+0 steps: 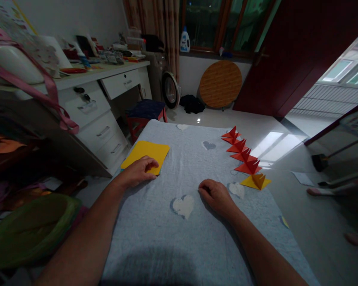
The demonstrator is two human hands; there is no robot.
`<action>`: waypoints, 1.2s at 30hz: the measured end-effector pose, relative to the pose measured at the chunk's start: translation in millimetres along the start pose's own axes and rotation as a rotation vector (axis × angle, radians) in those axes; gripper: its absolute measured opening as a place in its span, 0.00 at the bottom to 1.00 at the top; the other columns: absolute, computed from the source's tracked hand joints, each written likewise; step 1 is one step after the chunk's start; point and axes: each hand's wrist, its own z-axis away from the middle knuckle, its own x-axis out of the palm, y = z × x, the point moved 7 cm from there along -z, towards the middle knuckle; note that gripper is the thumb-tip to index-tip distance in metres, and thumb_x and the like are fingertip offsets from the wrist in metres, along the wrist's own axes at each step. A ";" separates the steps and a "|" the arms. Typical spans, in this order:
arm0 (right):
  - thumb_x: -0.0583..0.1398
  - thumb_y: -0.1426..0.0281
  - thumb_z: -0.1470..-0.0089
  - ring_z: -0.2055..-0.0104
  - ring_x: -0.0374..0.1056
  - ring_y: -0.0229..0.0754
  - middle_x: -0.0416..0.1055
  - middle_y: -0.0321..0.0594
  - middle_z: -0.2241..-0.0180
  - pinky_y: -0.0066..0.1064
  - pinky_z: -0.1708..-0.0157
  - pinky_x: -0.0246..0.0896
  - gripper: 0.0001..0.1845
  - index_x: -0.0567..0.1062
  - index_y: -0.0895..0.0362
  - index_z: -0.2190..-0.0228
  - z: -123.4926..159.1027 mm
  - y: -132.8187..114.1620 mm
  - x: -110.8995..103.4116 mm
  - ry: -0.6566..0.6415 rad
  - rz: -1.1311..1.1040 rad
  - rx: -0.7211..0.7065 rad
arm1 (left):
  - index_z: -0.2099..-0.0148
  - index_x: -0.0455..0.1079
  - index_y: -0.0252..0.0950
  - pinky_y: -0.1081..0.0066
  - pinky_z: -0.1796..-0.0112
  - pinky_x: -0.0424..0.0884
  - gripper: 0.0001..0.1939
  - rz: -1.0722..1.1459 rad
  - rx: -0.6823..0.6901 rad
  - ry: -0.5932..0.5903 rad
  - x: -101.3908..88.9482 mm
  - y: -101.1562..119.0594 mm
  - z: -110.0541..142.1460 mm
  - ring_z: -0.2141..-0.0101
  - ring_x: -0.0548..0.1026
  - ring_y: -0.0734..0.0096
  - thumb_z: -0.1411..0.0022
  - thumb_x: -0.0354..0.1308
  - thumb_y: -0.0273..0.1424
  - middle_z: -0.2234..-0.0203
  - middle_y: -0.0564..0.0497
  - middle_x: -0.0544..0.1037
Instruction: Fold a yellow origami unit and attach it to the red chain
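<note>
Left hand [140, 171] is at the yellow stack [150, 151], on the left side of the cloth [214, 242]. Grip: thumb and fingertips spread, gap visible between them, fingers bent over the stack's near right corner, thumb down by the near edge. Can't tell from here if a fingertip has caught the top sheet — it looks flat. A sliver of teal shows under the yellow at the near edge.

Right hand [216, 194] rests on the cloth, well apart from the stack, fingers curled in. Nothing shows in it; can't tell whether thumb meets fingers.

Further out, on the right side: yellow fold [258, 181], nearest the right hand, then red folds [247, 167] in a slanting row running away behind it, pointed tips up. Bare cloth between the hands, only printed hearts on it.

My read: paper folding, at the sheet-picking step — no half-folded sheet on the cloth between the hands. Next move calls for the left thumb and fingers to separate one sheet at that corner and bring it to the middle, right hand free to flatten it. Watch for two sheets coming up together.
</note>
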 end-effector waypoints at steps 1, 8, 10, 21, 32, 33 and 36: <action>0.57 0.74 0.43 0.67 0.68 0.39 0.74 0.39 0.69 0.29 0.64 0.56 0.07 0.77 0.57 0.67 0.0 -0.1 -0.2 0.000 0.000 -0.001 | 0.58 0.73 0.39 0.67 0.62 0.70 0.18 0.017 -0.007 -0.001 0.0 -2.2 0.0 0.65 0.74 0.64 0.54 0.62 0.36 0.63 0.49 0.75; 0.57 0.73 0.43 0.67 0.68 0.39 0.74 0.39 0.69 0.29 0.64 0.56 0.08 0.77 0.57 0.67 -0.2 0.5 0.2 -0.001 -0.001 0.011 | 0.58 0.74 0.39 0.68 0.64 0.70 0.17 0.063 0.002 0.018 -3.8 -7.5 0.0 0.67 0.74 0.65 0.51 0.62 0.38 0.68 0.51 0.76; 0.57 0.73 0.43 0.67 0.68 0.40 0.74 0.38 0.69 0.29 0.64 0.57 0.08 0.77 0.57 0.67 -0.2 1.3 0.7 0.001 -0.004 0.013 | 0.63 0.74 0.37 0.68 0.66 0.70 0.13 0.045 -0.013 0.042 -5.4 -6.4 -0.7 0.69 0.73 0.66 0.49 0.60 0.39 0.70 0.51 0.75; 0.56 0.73 0.43 0.68 0.68 0.40 0.74 0.39 0.70 0.30 0.65 0.59 0.08 0.76 0.57 0.68 0.3 1.5 0.9 0.006 -0.060 -0.003 | 0.63 0.70 0.38 0.65 0.60 0.69 0.10 0.008 0.162 0.336 15.4 51.7 11.7 0.64 0.75 0.64 0.36 0.51 0.37 0.68 0.49 0.77; 0.63 0.68 0.46 0.37 0.53 0.56 0.59 0.49 0.40 0.53 0.38 0.48 0.28 0.69 0.50 0.43 11.6 -17.9 -6.4 0.325 0.047 -0.278 | 0.63 0.69 0.37 0.71 0.62 0.69 0.10 0.239 0.453 0.093 74.5 113.2 43.0 0.66 0.75 0.70 0.31 0.49 0.35 0.67 0.50 0.77; 0.62 0.70 0.45 0.37 0.52 0.55 0.61 0.46 0.40 0.52 0.38 0.48 0.23 0.73 0.49 0.47 11.7 -19.5 -5.4 0.316 0.055 -0.303 | 0.63 0.69 0.37 0.72 0.62 0.69 0.09 0.251 0.474 0.072 77.2 116.6 45.2 0.66 0.75 0.70 0.31 0.50 0.34 0.67 0.50 0.78; 0.59 0.76 0.45 0.39 0.56 0.53 0.68 0.43 0.46 0.49 0.40 0.51 0.15 0.79 0.50 0.58 12.6 -19.0 -8.1 0.322 0.033 -0.361 | 0.60 0.69 0.38 0.69 0.58 0.70 0.04 0.197 0.538 0.037 82.3 122.5 48.0 0.62 0.75 0.68 0.36 0.54 0.28 0.64 0.49 0.78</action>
